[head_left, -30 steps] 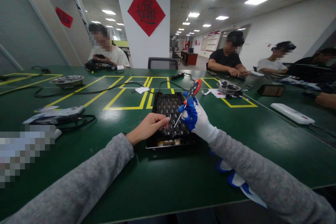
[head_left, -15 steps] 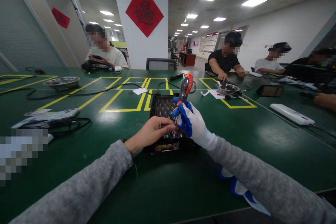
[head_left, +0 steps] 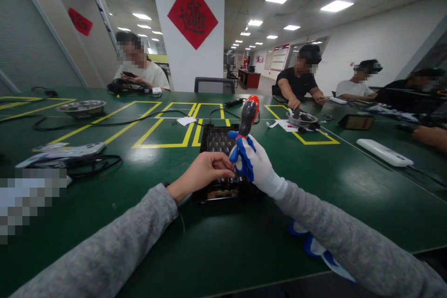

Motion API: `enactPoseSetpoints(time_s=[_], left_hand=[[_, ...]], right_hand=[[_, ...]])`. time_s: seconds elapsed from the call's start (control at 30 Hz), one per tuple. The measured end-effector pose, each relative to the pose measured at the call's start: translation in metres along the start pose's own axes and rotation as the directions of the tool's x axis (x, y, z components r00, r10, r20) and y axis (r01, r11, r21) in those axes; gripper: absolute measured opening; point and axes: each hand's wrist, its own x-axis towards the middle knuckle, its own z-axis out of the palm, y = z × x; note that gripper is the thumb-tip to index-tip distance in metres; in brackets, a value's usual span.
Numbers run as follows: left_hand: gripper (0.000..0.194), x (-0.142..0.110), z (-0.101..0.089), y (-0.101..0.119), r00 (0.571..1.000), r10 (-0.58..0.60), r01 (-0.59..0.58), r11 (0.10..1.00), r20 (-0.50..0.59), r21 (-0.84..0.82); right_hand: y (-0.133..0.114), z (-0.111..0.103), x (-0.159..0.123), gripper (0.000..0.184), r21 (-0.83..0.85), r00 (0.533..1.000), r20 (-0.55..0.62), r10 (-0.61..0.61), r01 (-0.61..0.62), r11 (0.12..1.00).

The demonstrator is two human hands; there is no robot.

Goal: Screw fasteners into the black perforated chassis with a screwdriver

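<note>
My right hand (head_left: 256, 165), in a white glove with blue-coated fingers, grips a screwdriver (head_left: 249, 114) with a red and dark grey handle. The handle points up and its shaft runs down behind the fingers. Below lies a black open device housing (head_left: 218, 139) with rows of small shiny parts inside. My bare left hand (head_left: 204, 170) is over the housing's left side, thumb and fingers pinched together right beside the screwdriver's shaft. What lies between those fingertips is hidden, and so is the screwdriver's tip.
A spare glove (head_left: 326, 256) lies under my right forearm. To the right are a white power strip (head_left: 384, 152) and a metal bowl (head_left: 303, 121) that a co-worker reaches into. Another metal bowl (head_left: 82, 108), black cables and a phone-like white item (head_left: 75, 152) are on the left.
The screwdriver has swung more upright and moved slightly left with my right hand. My left hand has moved right and closed up to the shaft. A co-worker's hand has reached to the right-hand bowl.
</note>
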Motion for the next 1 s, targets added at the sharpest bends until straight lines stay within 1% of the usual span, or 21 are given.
enactPoseSetpoints(time_s=[0.07,0.2,0.3,0.37,0.47,0.57,0.67,0.77,0.83,0.9,1.0], left_hand=[[0.021,0.0,-0.001,-0.001,1.0,-0.011,0.011,1.0,0.003,-0.029],[0.018,-0.001,-0.002,-0.002,0.999,0.001,0.001,0.999,0.047,-0.038],[0.02,-0.001,-0.002,-0.002,0.994,0.028,-0.023,0.999,0.105,-0.048],[0.023,0.0,-0.002,-0.003,0.992,0.035,-0.029,0.998,0.122,-0.051],[0.025,0.002,-0.001,-0.004,0.995,0.033,-0.031,0.999,0.091,-0.029],[0.021,0.001,-0.001,-0.005,0.995,0.051,-0.049,0.998,0.081,-0.03],[0.018,0.0,-0.002,-0.005,0.99,0.058,-0.053,0.997,0.125,-0.048],[0.02,-0.001,-0.003,-0.005,0.984,0.057,-0.045,0.996,0.17,-0.076],[0.022,0.0,-0.003,-0.005,0.986,0.056,-0.042,0.995,0.157,-0.091],[0.025,0.001,-0.003,-0.007,0.991,0.054,-0.043,0.995,0.119,-0.091],[0.028,0.002,-0.003,-0.009,0.994,0.051,-0.043,0.996,0.098,-0.076]], right_hand=[[-0.003,0.002,-0.001,0.042,0.016,1.0,0.002,0.027,-0.027,1.0],[-0.004,0.002,0.001,0.044,0.036,0.997,0.016,0.078,-0.078,0.996],[0.0,0.0,0.002,0.046,0.043,0.997,0.034,0.064,-0.065,0.997],[0.003,-0.001,0.003,0.045,0.056,0.998,0.042,0.044,-0.046,0.997],[0.004,0.0,0.003,0.042,0.078,0.998,0.045,0.033,-0.037,0.996],[0.004,0.0,0.004,0.041,0.089,0.997,0.052,0.057,-0.061,0.994],[0.005,-0.001,0.004,0.043,0.099,0.995,0.071,0.072,-0.079,0.992],[0.006,-0.003,0.004,0.043,0.093,0.997,0.065,0.041,-0.046,0.995],[0.005,-0.003,0.003,0.042,0.09,0.998,0.059,0.024,-0.029,0.996],[0.003,-0.002,0.002,0.04,0.09,0.998,0.059,0.014,-0.019,0.996],[0.0,0.001,0.0,0.04,0.083,0.997,0.073,0.027,-0.033,0.996]])
